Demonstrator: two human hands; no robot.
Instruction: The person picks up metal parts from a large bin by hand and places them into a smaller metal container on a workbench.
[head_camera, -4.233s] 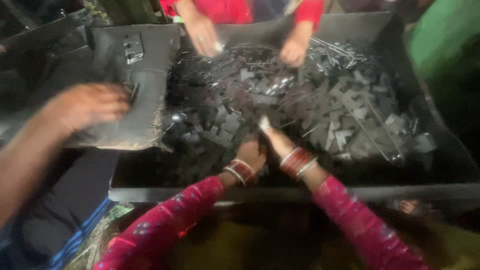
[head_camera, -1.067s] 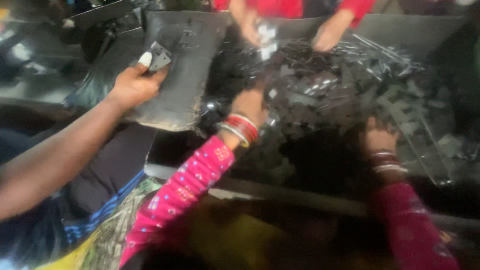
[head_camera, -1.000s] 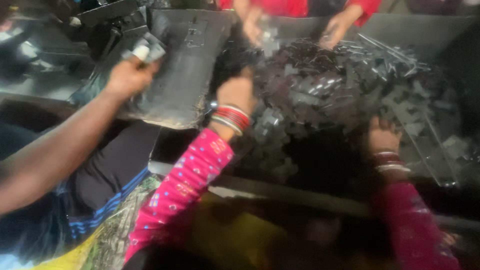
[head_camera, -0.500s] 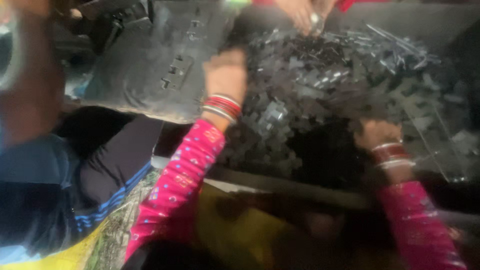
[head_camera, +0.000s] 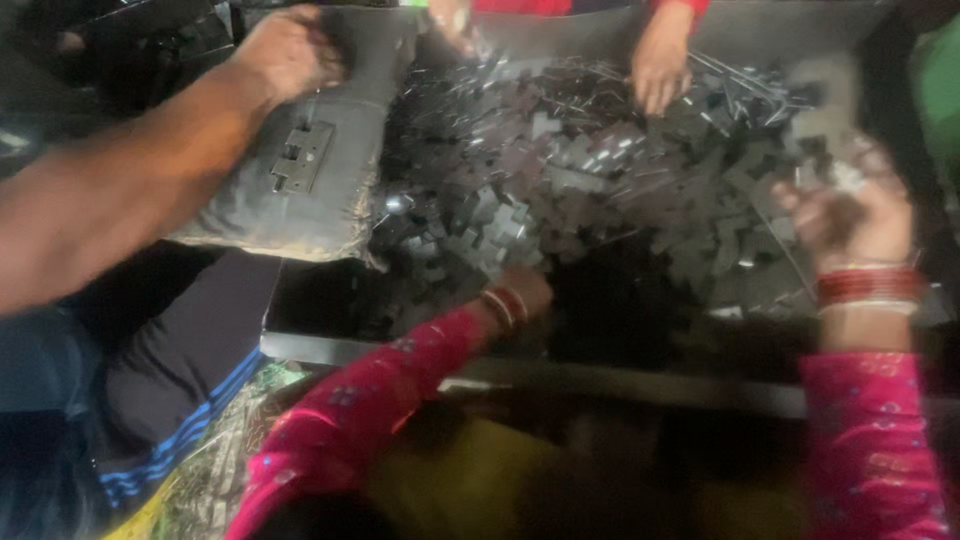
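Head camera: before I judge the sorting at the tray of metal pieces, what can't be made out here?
- Left hand: fingers buried among the metal pieces; grip hidden.
- Right hand: motion-blurred; whether it holds pieces is unclear.
- Single pieces: too small and blurred for exact shape.
- Tray: near inside lies in dark shadow.
- Another person's hand across the tray: arm cut off by the top edge.

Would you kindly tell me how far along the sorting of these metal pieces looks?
Done: one hinge-like piece lies on the grey pad. In hand: the left hand digs into the pile of metal pieces; the right hand is raised, its grip blurred. Left: most of the pile fills the tray.
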